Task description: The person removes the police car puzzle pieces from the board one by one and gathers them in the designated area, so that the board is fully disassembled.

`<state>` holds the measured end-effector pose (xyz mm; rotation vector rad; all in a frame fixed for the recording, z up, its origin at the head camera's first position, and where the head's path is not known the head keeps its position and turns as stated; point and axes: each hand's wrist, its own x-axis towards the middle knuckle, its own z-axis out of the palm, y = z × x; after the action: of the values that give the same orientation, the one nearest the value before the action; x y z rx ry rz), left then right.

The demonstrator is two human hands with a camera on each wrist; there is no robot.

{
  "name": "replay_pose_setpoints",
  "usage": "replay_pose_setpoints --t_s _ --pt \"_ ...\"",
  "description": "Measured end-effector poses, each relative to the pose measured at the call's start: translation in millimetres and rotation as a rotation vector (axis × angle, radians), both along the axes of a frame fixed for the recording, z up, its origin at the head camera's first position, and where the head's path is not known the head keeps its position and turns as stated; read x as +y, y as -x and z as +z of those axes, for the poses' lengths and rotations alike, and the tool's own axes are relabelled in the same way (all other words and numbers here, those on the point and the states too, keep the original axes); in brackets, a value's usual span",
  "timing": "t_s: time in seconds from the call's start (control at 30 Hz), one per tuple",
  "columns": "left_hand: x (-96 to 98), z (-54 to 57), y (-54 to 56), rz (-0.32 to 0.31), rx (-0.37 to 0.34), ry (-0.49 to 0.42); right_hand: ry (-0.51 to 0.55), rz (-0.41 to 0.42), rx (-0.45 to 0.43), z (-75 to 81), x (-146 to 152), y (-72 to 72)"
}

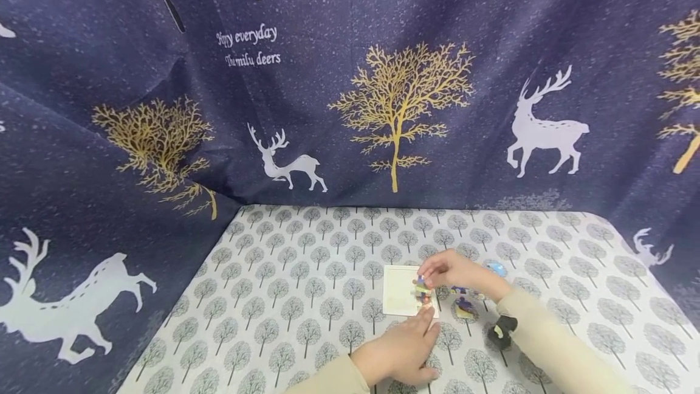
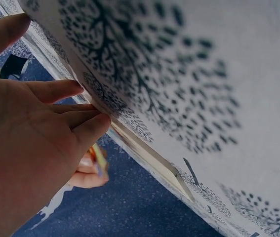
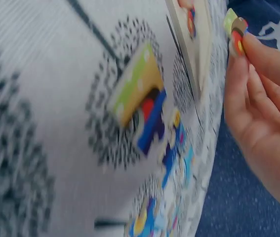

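Note:
A shallow white puzzle tray (image 1: pixel 398 292) lies on the table, with a colourful puzzle piece (image 3: pixel 192 22) at its right side. My right hand (image 1: pixel 452 271) pinches another puzzle piece (image 3: pixel 236 35) between thumb and fingers, raised above the tray's right side. This piece has green, red and brown patches. My left hand (image 1: pixel 403 345) lies palm down with nearly straight fingers, the fingertips at the tray's near right edge. In the left wrist view the fingers (image 2: pixel 90 126) reach to the tray's rim and hide part of it.
Several loose puzzle pieces lie right of the tray, among them a yellow-green and purple one (image 1: pixel 465 309). A light blue piece (image 1: pixel 496 267) lies farther right, behind the right forearm. A black device (image 1: pixel 503 328) sits at the right wrist. A dark deer-print cloth (image 1: pixel 350 108) hangs behind the table.

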<state>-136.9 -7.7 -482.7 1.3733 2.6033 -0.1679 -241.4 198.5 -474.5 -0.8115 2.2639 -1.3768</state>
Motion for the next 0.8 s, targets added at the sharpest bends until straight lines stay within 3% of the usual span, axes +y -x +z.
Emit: replay_pose_setpoints --t_s 0.2,0.33,0.63,0.8 --pt "-0.6 0.7 -1.1 0.008 -0.005 -0.01 0.003 -0.116 -0.025 9.1 24 -7.0" --pt "-1.1 0.2 -1.5 0.008 0.001 -0.011 -0.003 -0.152 -0.024 11.9 44 -15.2" --pt "-3.0 5.8 -2.0 -0.006 -0.024 -0.023 0.041 -0.145 -0.038 9.1 81 -37.9" --pt "-3.5 6.1 -1.5 -0.014 -0.036 -0.024 0.068 -0.158 -0.113 3.1 93 -50.4"
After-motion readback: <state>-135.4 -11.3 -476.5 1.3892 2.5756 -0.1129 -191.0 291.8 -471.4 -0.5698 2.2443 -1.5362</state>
